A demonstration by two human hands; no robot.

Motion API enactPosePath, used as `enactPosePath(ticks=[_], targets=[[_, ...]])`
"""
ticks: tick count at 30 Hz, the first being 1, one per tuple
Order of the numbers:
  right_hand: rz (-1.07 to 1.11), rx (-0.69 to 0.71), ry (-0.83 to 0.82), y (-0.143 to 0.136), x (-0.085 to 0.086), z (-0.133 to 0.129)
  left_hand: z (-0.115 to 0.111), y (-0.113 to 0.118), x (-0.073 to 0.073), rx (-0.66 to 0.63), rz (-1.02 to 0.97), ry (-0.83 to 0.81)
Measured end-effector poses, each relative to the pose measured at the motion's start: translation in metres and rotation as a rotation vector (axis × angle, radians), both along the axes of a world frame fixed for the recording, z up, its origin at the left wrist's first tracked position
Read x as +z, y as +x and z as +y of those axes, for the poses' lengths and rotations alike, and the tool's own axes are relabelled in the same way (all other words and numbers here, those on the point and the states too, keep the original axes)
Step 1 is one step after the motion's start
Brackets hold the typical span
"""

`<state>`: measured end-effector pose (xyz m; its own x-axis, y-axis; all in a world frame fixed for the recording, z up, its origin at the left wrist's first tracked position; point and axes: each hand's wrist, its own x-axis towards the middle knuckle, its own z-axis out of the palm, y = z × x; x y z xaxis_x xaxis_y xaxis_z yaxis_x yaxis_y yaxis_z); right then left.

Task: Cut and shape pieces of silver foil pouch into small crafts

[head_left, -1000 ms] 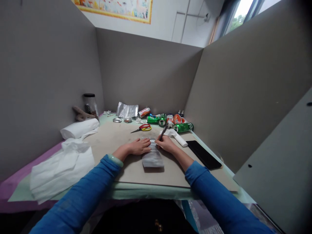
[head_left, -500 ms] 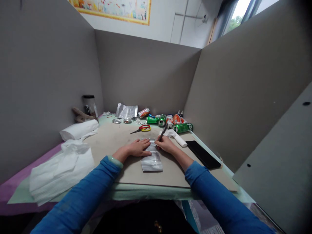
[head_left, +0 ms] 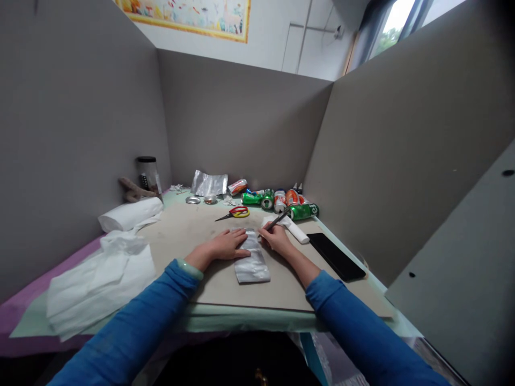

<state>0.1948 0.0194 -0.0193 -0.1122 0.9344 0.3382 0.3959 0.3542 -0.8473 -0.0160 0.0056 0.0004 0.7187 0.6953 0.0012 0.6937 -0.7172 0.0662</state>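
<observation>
A flat strip of silvery metal sheet (head_left: pixel 253 265) lies on the greyish-beige board (head_left: pixel 209 292) in front of me. My left hand (head_left: pixel 229 245) rests on the strip's left side, fingers stretched out and thumb apart. Closed around a dark pen-like tool (head_left: pixel 278 219), my right hand (head_left: pixel 276 237) sits at the strip's upper right edge. The tool leans to the right; its tip is too small to make out. Beyond the hands lie scissors (head_left: pixel 237 213) with red and yellow handles.
Drink cans (head_left: pixel 267 199) and a curled silver sheet (head_left: pixel 210 183) stand along the back. To the right are a white roll (head_left: pixel 296 232) and a black flat slab (head_left: pixel 336 256). White cloths (head_left: pixel 104 276), a paper roll (head_left: pixel 131 214) and a lidded jar (head_left: pixel 148 174) are left. Grey panels (head_left: pixel 245 118) enclose the table.
The tool in my right hand has tilted further to the right, and that hand has shifted slightly right. The strip's near end has turned a little to the right. My left hand stays on it.
</observation>
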Motion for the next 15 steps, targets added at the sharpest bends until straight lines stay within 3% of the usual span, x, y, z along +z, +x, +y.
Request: enactPosePath(ticks=[15], targets=[[-0.161,0.016,0.097,-0.0021,-0.0071,0.0019,0.0006,-0.001,-0.0012,-0.005,-0.027,0.039]])
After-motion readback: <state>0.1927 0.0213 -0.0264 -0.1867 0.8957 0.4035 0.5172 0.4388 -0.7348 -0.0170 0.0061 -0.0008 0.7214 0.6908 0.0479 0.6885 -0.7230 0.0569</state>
